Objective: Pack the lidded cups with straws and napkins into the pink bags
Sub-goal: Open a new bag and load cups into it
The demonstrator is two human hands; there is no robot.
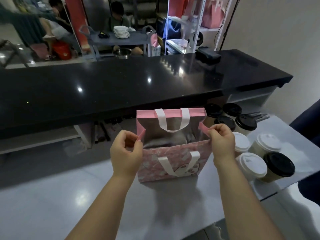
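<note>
A pink bag (174, 163) with white handles and a silver lining stands upright on the grey table (52, 201), its mouth spread wide. My left hand (126, 151) pinches the bag's left side fold at the rim. My right hand (221, 141) pinches the right side fold. Inside, only the silver lining shows. To the right of the bag stand several lidded cups: white-lidded ones (251, 164) close by, black-lidded ones (278, 164) at the table's right edge and more black lids (245, 122) behind.
A long black counter (121, 87) runs across behind the table, with a dark device (208, 57) on its far right. Beyond it are a cart with stacked plates (121, 32), white shelving with pink bags (211, 16), and people seated at the back.
</note>
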